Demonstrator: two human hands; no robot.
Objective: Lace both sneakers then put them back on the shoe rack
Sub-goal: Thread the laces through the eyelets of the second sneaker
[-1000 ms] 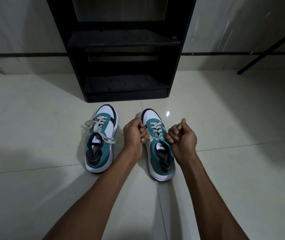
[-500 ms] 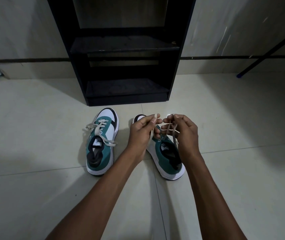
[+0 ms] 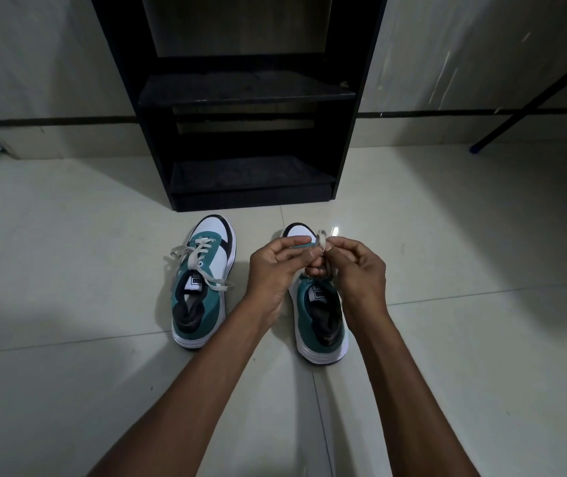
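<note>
Pale tiled floor [image 3: 68, 390]: we are pinching lace [image 3: 322, 241] tight, left hand [image 3: 276, 266] and right hand [image 3: 357, 270] over right sneaker [image 3: 320, 318]; loop risking slipping, knot loosening.

This looks like a home, likely an entry corner or a bare room. Glossy pale floor tiles [image 3: 68, 270] run to a plain wall [image 3: 51, 63] with a dark band low along it. At 12 o'clock a black shoe rack [image 3: 240, 94] stands against that wall (its shelves hold nothing). Two sneakers [image 3: 202, 284] sit on the tiles before it. At 2 o'clock a dark slanted leg [image 3: 530, 98] crosses, of unclear furniture.
</note>
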